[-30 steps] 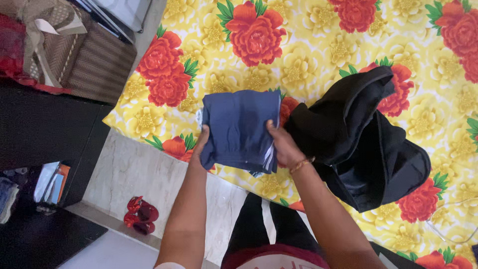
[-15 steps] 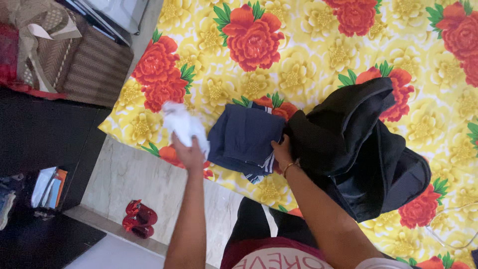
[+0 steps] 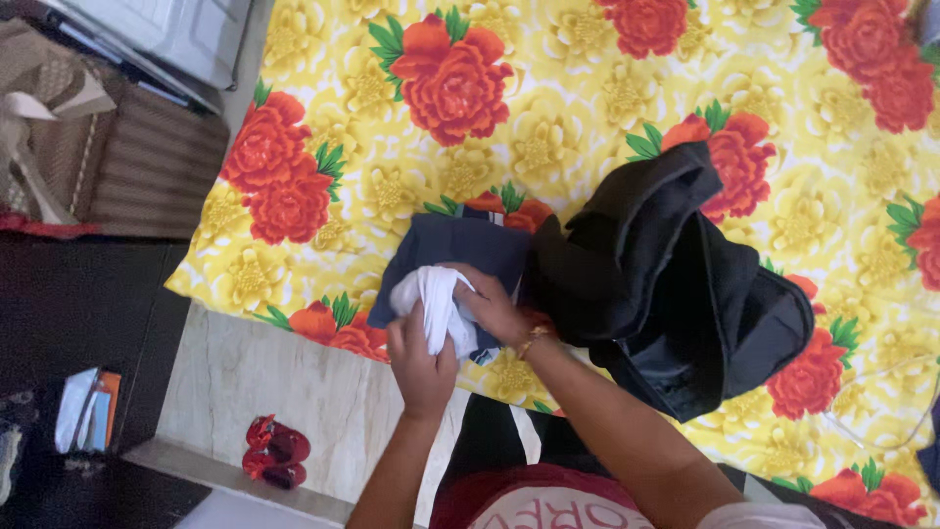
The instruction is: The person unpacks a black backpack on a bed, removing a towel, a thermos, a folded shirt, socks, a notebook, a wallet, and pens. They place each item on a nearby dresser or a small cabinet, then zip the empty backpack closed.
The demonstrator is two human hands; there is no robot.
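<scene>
A folded navy garment (image 3: pixel 455 253) lies on the yellow bedsheet with red flowers (image 3: pixel 548 127) near the bed's front edge. Over it, my left hand (image 3: pixel 419 360) and my right hand (image 3: pixel 493 306) both grip a small white cloth (image 3: pixel 431 304), bunched between the fingers. My right wrist wears a gold bangle. A black bag (image 3: pixel 676 284), crumpled and partly open, sits just right of the navy garment and touches it.
A marble floor strip (image 3: pixel 264 377) runs below the bed edge, with small red shoes (image 3: pixel 274 453) on it. A striped brown bag (image 3: pixel 117 162) stands at the left. Books or packets (image 3: pixel 88 407) lie on a dark surface at lower left.
My left hand picked up the white cloth from the left and brought it over the navy garment. My right hand has joined it on the cloth. The navy garment now lies flat.
</scene>
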